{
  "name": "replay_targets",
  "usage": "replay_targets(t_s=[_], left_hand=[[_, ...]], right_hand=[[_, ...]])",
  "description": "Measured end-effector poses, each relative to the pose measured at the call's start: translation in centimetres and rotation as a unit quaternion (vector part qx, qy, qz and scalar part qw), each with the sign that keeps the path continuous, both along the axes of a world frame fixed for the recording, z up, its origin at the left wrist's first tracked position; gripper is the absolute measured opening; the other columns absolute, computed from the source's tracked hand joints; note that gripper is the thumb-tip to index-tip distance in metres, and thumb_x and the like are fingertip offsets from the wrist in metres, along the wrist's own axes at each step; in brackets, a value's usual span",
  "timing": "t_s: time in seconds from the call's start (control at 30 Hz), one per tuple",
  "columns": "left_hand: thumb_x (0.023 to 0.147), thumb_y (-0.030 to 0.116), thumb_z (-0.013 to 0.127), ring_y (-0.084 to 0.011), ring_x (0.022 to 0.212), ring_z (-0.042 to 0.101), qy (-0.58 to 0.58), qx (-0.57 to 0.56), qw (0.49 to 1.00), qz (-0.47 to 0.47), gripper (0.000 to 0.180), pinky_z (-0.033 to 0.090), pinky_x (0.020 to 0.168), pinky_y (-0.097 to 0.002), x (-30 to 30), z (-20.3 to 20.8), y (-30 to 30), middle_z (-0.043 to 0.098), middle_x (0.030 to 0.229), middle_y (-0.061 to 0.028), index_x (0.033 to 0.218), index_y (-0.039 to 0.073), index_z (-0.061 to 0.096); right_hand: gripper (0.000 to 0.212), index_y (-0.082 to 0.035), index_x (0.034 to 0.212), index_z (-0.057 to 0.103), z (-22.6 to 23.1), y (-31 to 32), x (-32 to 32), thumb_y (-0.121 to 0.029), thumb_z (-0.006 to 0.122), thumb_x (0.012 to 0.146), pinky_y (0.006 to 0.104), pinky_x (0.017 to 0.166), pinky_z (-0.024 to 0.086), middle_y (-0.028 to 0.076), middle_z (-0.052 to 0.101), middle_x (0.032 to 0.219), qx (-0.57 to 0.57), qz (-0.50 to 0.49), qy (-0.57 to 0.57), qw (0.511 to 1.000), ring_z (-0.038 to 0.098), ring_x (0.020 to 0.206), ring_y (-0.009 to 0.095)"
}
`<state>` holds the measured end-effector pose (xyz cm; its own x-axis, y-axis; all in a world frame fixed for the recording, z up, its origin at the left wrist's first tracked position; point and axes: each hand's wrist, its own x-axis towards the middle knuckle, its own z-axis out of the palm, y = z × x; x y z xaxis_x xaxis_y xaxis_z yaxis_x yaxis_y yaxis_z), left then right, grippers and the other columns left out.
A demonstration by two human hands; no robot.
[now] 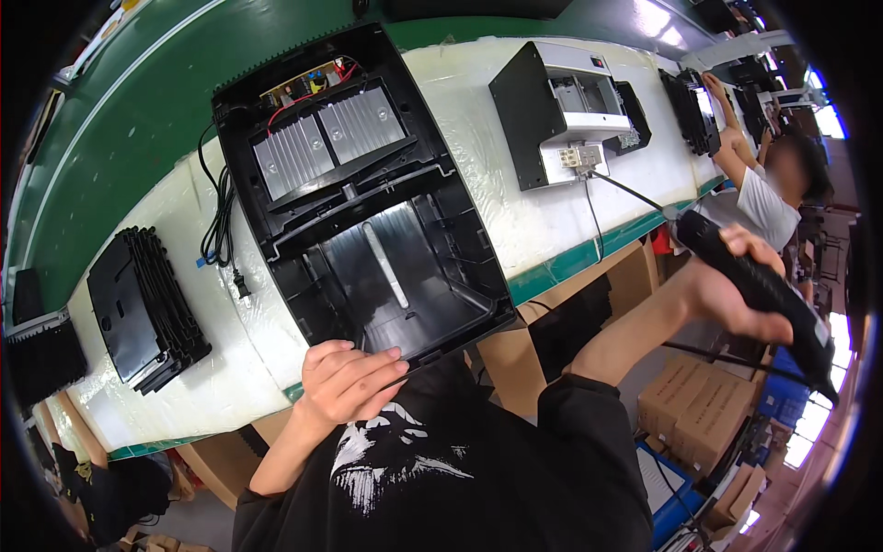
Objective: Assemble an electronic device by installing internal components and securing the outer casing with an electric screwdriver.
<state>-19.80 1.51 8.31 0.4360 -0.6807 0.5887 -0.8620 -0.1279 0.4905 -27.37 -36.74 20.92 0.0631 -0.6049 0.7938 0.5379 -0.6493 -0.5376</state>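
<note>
A large black plastic housing point(437, 129) lies tilted on the white-covered bench in front of me. Inside its far half are two ribbed metal plates point(363, 124) and a small circuit board with red wires point(317, 81); the near half is a deep hollow. My left hand point(351, 382) grips the housing's near edge, fingers over the rim. To the right, my right hand point(736, 299) is wrapped around a black power screwdriver point(727, 253). Its long thin bit point(635, 190) reaches to the front of a white and black screw feeder point(589, 124). Whether a screw sits on the tip is too small to tell.
Left of the housing lie a coiled black power cord point(221, 221) and a stack of black panels point(147, 313). More black parts point(690, 110) stand on the bench's far right, near another person point(773, 202). Another person's arm point(81, 428) shows at left. Cardboard boxes point(694, 405) sit below at right.
</note>
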Motion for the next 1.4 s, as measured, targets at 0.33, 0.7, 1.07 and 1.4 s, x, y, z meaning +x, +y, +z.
replay_targets(t_s=[0.33, 0.7, 1.07, 1.4], left_hand=[[0.07, 0.02, 0.072, -0.0082, 0.069, 0.052, -0.007, 0.003, 1.0, 0.008, 0.023, 0.041, 0.081, -0.0257, -0.1, -0.1, 0.1, 0.068, 0.095, 0.0066, 0.093, 0.016, 0.07], [0.063, 0.016, 0.076, -0.0138, 0.074, 0.057, -0.006, -0.014, 1.0, 0.006, 0.027, 0.042, 0.081, -0.0319, -0.3, -0.2, 0.2, 0.068, 0.091, 0.002, 0.089, 0.012, 0.069], [0.066, 0.025, 0.078, -0.0239, 0.11, 0.056, 0.062, -0.02, 0.995, 0.078, 0.032, 0.033, 0.103, -0.0427, -0.3, -1.0, 1.7, 0.064, 0.106, -0.002, 0.091, 0.01, 0.066], [0.056, 0.022, 0.086, -0.0265, 0.11, 0.055, 0.057, -0.078, 0.994, 0.046, 0.034, 0.024, 0.108, -0.0512, 1.8, -2.6, -2.4, 0.063, 0.091, -0.0022, 0.077, 0.012, 0.061]], right_hand=[[0.09, -0.001, 0.078, 0.056, -1.6, -2.2, 2.1, -0.084, 0.024, 0.076, 0.0328, 0.052, 0.045, 0.011, 0.055, 0.063, 0.005, 0.061, 0.094, 0.994, 0.052, 0.05, 0.023], [0.034, -0.001, 0.094, 0.043, 2.1, -4.6, 13.3, -0.035, 0.045, 0.096, 0.0322, 0.043, 0.048, 0.014, 0.057, 0.064, -0.012, 0.035, 0.212, 0.976, 0.055, 0.046, 0.021], [0.047, -0.007, 0.112, 0.049, 1.2, -1.2, 9.3, -0.049, 0.043, 0.093, 0.0302, 0.044, 0.041, 0.008, 0.053, 0.065, 0.067, 0.096, 0.248, 0.962, 0.048, 0.048, 0.018], [0.051, -0.002, 0.081, 0.046, 11.3, 8.0, -4.5, -0.049, 0.063, 0.071, 0.0219, 0.056, 0.037, 0.003, 0.049, 0.073, -0.039, 0.426, 0.042, 0.903, 0.047, 0.056, 0.01]])
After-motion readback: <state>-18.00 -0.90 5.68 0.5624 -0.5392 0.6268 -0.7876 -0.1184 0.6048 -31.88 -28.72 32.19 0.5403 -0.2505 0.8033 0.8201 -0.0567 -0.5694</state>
